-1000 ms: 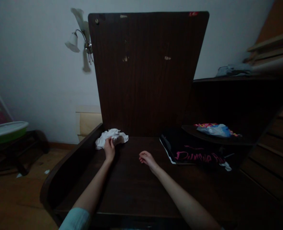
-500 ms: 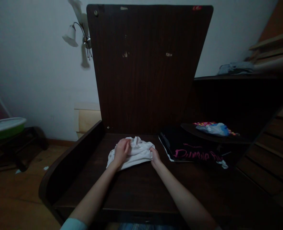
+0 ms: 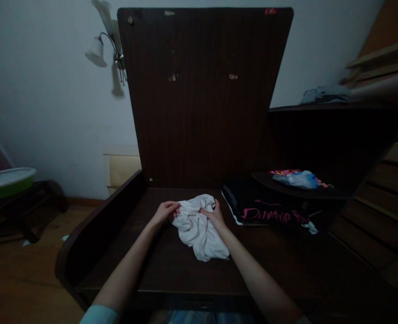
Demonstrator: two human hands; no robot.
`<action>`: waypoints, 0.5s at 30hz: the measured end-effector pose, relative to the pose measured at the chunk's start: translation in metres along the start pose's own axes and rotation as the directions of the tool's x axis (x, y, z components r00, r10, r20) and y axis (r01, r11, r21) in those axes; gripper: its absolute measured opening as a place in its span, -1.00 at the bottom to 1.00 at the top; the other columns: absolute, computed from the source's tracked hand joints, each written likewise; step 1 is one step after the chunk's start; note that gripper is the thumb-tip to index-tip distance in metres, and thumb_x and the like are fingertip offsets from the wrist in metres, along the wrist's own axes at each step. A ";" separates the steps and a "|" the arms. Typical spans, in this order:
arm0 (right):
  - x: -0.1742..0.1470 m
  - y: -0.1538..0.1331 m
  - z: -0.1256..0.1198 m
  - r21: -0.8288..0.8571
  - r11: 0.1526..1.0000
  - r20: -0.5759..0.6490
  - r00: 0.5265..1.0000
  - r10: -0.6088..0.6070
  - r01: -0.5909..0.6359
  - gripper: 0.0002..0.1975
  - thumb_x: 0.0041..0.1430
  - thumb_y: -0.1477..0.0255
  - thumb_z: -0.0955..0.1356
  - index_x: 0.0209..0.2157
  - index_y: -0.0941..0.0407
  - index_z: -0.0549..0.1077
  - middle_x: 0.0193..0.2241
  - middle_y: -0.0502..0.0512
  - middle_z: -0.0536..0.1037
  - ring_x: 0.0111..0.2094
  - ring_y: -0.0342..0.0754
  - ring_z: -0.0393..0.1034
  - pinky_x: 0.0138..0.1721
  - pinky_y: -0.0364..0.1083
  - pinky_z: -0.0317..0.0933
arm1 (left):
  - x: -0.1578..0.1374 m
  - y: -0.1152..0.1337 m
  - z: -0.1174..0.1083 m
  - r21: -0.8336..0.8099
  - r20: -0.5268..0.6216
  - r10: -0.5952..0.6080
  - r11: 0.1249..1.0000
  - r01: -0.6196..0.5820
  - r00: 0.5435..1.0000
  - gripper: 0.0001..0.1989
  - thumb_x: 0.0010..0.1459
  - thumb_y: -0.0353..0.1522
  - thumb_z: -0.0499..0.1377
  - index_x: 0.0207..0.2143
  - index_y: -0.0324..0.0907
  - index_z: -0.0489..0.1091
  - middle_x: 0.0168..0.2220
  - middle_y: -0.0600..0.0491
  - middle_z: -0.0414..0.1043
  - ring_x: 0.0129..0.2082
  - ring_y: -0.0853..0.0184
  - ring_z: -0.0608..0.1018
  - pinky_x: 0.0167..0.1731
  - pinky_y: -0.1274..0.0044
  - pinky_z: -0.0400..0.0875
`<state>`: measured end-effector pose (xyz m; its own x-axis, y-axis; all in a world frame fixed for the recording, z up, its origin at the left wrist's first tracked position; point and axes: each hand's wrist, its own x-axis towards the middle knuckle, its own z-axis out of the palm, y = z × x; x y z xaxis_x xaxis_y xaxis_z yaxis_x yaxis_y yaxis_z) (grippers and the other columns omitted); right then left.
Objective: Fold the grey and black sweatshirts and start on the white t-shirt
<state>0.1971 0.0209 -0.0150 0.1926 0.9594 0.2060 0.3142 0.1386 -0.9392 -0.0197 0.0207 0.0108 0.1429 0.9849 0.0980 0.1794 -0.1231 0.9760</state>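
Note:
A crumpled white cloth [image 3: 200,234], soft like a garment, lies on the dark wooden desk [image 3: 172,276], its folds trailing toward the front edge. My left hand [image 3: 166,212] pinches its upper left corner between thumb and fingers. At the upper right of the cloth, my right hand [image 3: 215,216] grips the fabric, thumb on top and the other fingers partly behind it. What kind of garment it is cannot be made out.
Right of the cloth lies a black bag or folded item with pink lettering [image 3: 269,213]. Above it, a small shelf [image 3: 262,180] bears a bluish plastic packet [image 3: 296,178]. A tall dark panel [image 3: 205,99] rises behind; a raised side board [image 3: 97,229] borders the left.
The white cloth has been turned and now hangs toward the front right. My left hand has moved left to its corner; my right hand now has its thumb over the fabric.

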 end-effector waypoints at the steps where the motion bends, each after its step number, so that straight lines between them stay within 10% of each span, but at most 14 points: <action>1: -0.001 -0.001 -0.001 -0.086 0.996 -0.007 1.000 -0.009 0.009 -0.21 -0.25 0.33 0.39 0.06 0.15 0.04 0.01 0.27 0.27 0.03 0.08 0.17 -0.03 0.00 0.11 | 0.000 0.000 -0.001 -0.006 -0.088 0.043 0.999 -0.044 0.995 -0.51 -0.20 -0.09 0.20 -0.30 -0.29 0.38 -0.45 -0.01 0.46 -0.50 0.38 0.48 -0.48 0.55 0.36; 3: -0.004 -0.003 -0.003 -0.231 0.972 -0.024 0.999 -0.047 0.040 -0.22 -0.25 0.35 0.39 0.06 0.17 0.06 0.00 0.30 0.26 0.03 0.11 0.17 -0.04 0.00 0.10 | -0.001 0.001 -0.003 -0.006 -0.128 0.089 0.996 -0.090 0.988 -0.42 -0.27 -0.16 0.26 -0.16 -0.25 0.32 -0.30 -0.02 0.45 -0.36 0.34 0.49 -0.39 0.55 0.38; 8: -0.009 -0.009 -0.011 -0.458 0.884 0.075 0.995 -0.062 0.089 -0.52 -0.13 0.33 0.35 -0.12 0.19 0.27 -0.22 0.24 0.41 -0.18 0.08 0.34 -0.20 -0.05 0.18 | -0.011 -0.002 0.005 0.162 0.230 0.062 0.982 -0.101 0.971 -0.36 -0.32 -0.30 0.30 -0.09 -0.23 0.29 -0.12 -0.06 0.39 -0.14 0.24 0.44 -0.18 0.49 0.34; 15: -0.012 -0.006 -0.013 -0.292 0.929 0.318 0.939 -0.131 0.228 -0.57 -0.21 0.29 0.41 -0.24 0.15 0.37 -0.28 0.13 0.45 -0.24 0.01 0.34 -0.27 -0.10 0.17 | -0.008 -0.004 0.012 0.201 0.040 0.058 0.977 -0.065 0.998 -0.71 -0.07 -0.22 0.12 -0.35 -0.26 0.39 -0.33 0.02 0.48 -0.27 0.26 0.47 -0.29 0.49 0.36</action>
<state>0.2051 0.0057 -0.0076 -0.1553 0.9610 0.2288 0.6075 0.2756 -0.7450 -0.0103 0.0118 0.0039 0.1922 0.9704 0.1464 0.3620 -0.2088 0.9085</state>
